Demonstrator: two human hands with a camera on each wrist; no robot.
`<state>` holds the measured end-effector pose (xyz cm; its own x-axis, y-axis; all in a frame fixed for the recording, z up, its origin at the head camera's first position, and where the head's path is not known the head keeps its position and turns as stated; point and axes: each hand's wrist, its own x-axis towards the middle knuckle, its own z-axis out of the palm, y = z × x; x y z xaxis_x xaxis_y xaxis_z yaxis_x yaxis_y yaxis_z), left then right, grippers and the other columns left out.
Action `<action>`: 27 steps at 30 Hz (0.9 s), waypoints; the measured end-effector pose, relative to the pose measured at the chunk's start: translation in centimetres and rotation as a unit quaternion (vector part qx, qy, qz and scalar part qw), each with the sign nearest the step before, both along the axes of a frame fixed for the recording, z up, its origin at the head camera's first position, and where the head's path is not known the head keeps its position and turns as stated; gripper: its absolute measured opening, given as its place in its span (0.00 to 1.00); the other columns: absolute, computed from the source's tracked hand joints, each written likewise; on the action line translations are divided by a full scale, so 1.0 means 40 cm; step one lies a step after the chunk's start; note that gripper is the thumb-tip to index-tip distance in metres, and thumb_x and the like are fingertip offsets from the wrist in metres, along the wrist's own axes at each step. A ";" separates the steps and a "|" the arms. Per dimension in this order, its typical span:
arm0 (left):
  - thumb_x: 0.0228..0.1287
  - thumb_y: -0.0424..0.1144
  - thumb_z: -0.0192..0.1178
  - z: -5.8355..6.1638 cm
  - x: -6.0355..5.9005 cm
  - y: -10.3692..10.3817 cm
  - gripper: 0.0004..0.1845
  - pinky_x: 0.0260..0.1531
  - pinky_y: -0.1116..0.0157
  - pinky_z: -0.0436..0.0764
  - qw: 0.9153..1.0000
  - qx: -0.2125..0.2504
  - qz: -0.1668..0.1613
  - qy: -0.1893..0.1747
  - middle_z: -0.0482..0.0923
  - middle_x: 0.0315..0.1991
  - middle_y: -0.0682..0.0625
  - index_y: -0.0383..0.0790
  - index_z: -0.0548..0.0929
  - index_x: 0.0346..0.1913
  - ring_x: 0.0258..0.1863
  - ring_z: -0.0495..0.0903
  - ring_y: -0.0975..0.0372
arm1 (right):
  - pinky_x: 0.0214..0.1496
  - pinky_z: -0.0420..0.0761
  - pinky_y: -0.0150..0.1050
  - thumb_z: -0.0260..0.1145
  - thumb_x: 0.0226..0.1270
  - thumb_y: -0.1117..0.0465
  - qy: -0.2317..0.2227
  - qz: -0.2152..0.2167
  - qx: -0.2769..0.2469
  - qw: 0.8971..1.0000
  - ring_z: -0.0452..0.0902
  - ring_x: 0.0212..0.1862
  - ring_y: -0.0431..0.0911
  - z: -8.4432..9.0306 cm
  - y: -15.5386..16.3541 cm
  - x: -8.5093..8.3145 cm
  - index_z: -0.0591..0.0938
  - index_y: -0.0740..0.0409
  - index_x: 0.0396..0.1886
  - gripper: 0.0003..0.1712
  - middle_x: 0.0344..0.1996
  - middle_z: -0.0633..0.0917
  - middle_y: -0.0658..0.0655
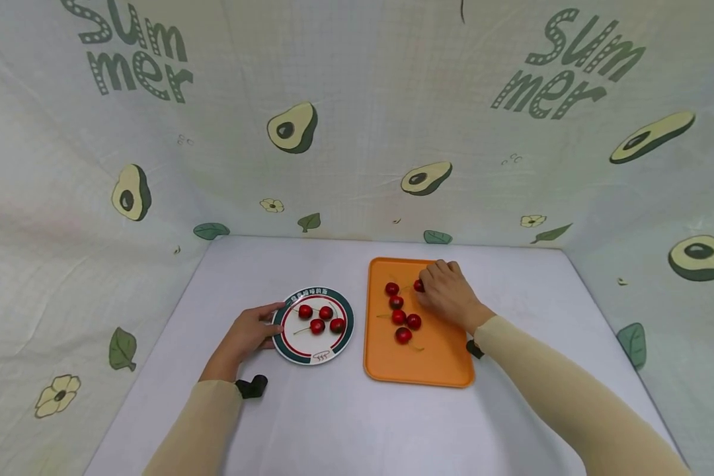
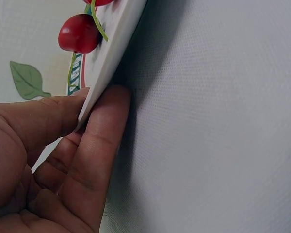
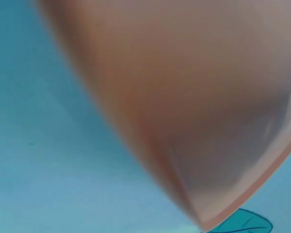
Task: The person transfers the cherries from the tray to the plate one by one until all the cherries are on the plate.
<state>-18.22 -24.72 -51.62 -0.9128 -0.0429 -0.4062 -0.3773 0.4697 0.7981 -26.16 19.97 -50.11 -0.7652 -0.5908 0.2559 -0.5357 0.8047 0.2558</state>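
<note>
A round white plate (image 1: 298,354) with a dark green rim lies on the table and holds several red cherries (image 1: 317,325). My left hand (image 1: 248,334) grips its left edge. In the left wrist view the thumb (image 2: 43,119) lies on top of the plate rim (image 2: 111,58) and a finger (image 2: 99,155) sits under it, with a cherry (image 2: 78,33) just above. To the right lies an orange tray (image 1: 434,363) with several stemmed cherries (image 1: 399,317). My right hand (image 1: 447,294) rests on the tray, fingers curled around a cherry (image 1: 419,285) at its far end.
The grey table is walled by an avocado-print cloth (image 1: 357,132) on three sides. Bare tabletop (image 1: 345,423) lies in front of the plate and tray. The right wrist view is a close blur in which nothing can be made out.
</note>
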 end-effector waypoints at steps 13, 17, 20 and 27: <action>0.71 0.32 0.68 0.000 0.001 0.003 0.32 0.34 0.67 0.88 1.000 -0.002 0.012 0.000 0.69 0.69 0.35 0.51 0.76 0.76 0.31 0.83 0.61 | 0.51 0.76 0.50 0.66 0.75 0.46 0.040 0.055 0.009 0.998 0.71 0.43 0.56 0.027 -0.083 0.002 0.78 0.62 0.39 0.21 0.36 0.78 0.59; 0.71 0.32 0.68 0.001 0.003 0.002 0.32 0.34 0.67 0.88 1.000 -0.001 0.014 0.001 0.69 0.69 0.35 0.51 0.76 0.76 0.31 0.83 0.60 | 0.52 0.76 0.51 0.64 0.76 0.46 0.030 0.063 0.006 0.998 0.71 0.44 0.56 0.034 -0.115 0.004 0.78 0.62 0.39 0.21 0.37 0.78 0.59; 0.71 0.32 0.68 0.001 0.004 0.002 0.32 0.34 0.67 0.88 1.000 0.001 0.014 -0.001 0.69 0.69 0.35 0.50 0.76 0.76 0.32 0.83 0.60 | 0.54 0.75 0.51 0.63 0.77 0.46 0.013 0.066 -0.004 0.998 0.71 0.45 0.55 0.040 -0.139 0.007 0.78 0.61 0.41 0.20 0.37 0.77 0.58; 0.71 0.32 0.68 0.000 -0.001 0.003 0.32 0.36 0.65 0.89 1.000 0.004 0.015 -0.002 0.69 0.70 0.35 0.51 0.75 0.76 0.33 0.83 0.60 | 0.53 0.73 0.50 0.63 0.77 0.45 0.017 0.084 -0.011 0.996 0.71 0.46 0.55 0.049 -0.193 0.008 0.78 0.60 0.42 0.20 0.37 0.76 0.57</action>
<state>-18.25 -24.61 -51.62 -0.9094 -0.0674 -0.4104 -0.3947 0.4508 0.8006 -25.85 12.25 -48.15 -0.6460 -0.7046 0.2938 -0.6553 0.7092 0.2599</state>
